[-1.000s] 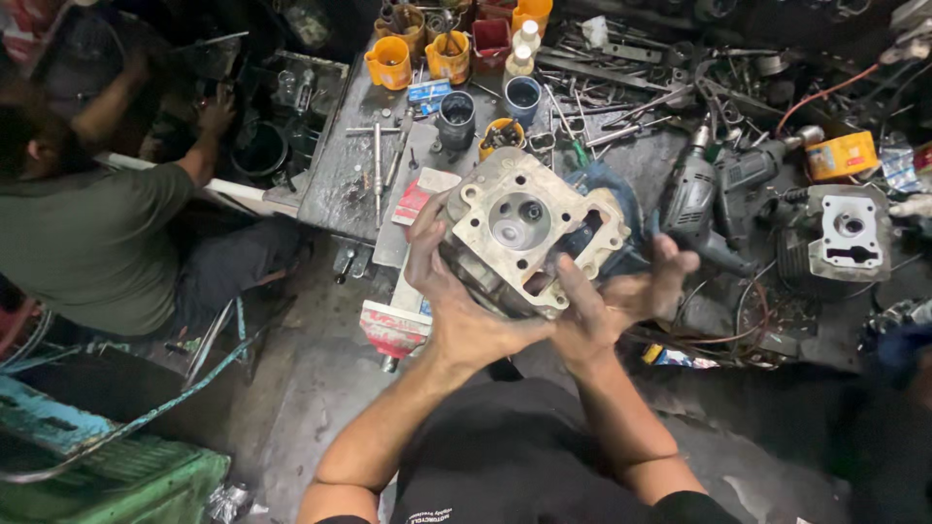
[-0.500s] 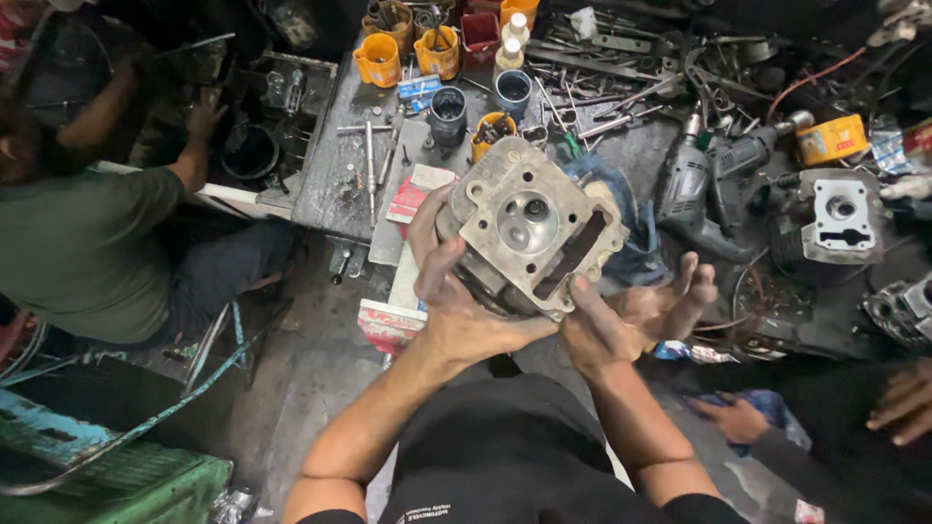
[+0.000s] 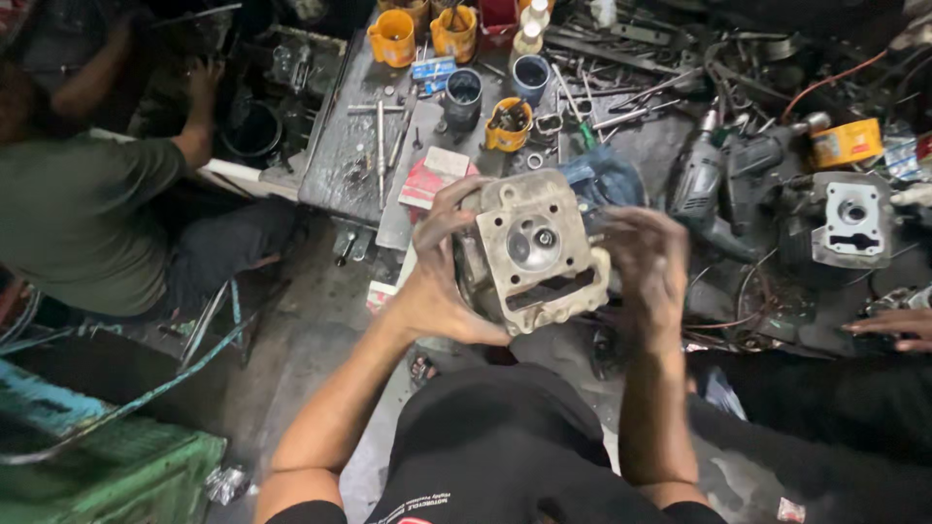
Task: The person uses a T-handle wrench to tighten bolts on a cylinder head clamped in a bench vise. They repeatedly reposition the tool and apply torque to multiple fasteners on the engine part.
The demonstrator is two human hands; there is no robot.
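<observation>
- Hidden: the underside of the cylinder head (image 3: 532, 249) and the palm side of both hands cannot be seen; the person's chest and dark shirt cover the floor directly below.
- Cut off: a co-worker in a green shirt (image 3: 78, 218) sits at the left edge, face out of frame, one hand in a dark engine part too dim to make out. Another hand (image 3: 895, 326) enters from the right edge.
- Surroundings: a metal bench (image 3: 359, 146) carries yellow cups (image 3: 393, 39), dark cans and loose tools. A drill (image 3: 697, 180) and a second head (image 3: 849, 218) lie to the right among cables.
- Left hand (image 3: 437, 281): grasping the cylinder head's left side, fingers curled over the top edge.
- Right hand (image 3: 646, 267): grasping its right side, fingers spread across the flank.
- Cylinder head: held in the air between both hands, above the floor, in front of the bench; grey, grimy, flat face up, with a round chamber, valves and corner bolt holes.
</observation>
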